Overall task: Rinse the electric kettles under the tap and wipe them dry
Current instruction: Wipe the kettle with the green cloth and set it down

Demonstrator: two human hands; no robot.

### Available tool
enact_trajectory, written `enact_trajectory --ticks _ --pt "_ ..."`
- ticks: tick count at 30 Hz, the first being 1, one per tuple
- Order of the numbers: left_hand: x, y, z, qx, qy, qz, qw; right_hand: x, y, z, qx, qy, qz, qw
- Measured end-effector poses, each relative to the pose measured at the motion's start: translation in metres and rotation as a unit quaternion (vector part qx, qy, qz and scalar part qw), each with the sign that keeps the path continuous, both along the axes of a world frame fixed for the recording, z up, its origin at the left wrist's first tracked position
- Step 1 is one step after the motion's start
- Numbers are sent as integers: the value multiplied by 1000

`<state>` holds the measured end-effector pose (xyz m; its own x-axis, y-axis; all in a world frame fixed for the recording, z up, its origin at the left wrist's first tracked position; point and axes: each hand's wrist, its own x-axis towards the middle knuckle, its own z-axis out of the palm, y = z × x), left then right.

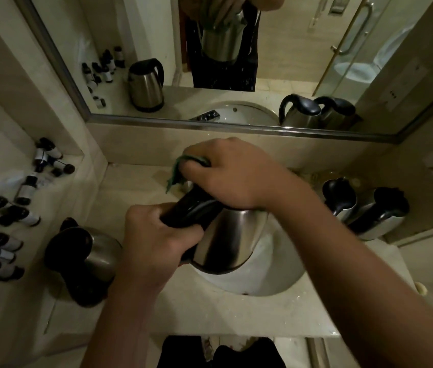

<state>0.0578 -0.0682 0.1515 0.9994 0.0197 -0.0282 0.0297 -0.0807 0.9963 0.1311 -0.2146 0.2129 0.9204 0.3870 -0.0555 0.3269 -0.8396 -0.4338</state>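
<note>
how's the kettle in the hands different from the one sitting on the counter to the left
The held kettle is tilted over the sink, off any surface; the left kettle stands on the counter.
The left hand grips the held kettle's handle and the right hand presses a green cloth to its top; nothing touches the left kettle.
Both have steel bodies with black handles and lids.

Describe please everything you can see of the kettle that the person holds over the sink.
The kettle has a shiny steel body and a black handle and lid. It is tilted over the white sink. The left hand grips its handle; the right hand presses a green cloth on its top.
</note>
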Motion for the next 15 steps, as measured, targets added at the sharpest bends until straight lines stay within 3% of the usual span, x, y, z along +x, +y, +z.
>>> enact_trajectory --ticks 3,6,10,12,13,15 --pt "1 3 2 18 -13 -28 999 32 -11 2 6 235 22 972" --pt "2 14 4 18 -32 -69 997 40 -29 -15 70 358 50 930" --pt "3 25 3 8 -39 -97 994 22 -55 -46 170 364 -23 916" --pt "7 27 0 -22 -16 -61 998 18 -77 -95 248 345 -212 880" --pt "9 28 0 -39 -5 -44 998 11 -85 -114 261 319 -262 873" --pt "12 30 2 -70 -1 -26 997 -11 -80 -123 284 280 -245 884"
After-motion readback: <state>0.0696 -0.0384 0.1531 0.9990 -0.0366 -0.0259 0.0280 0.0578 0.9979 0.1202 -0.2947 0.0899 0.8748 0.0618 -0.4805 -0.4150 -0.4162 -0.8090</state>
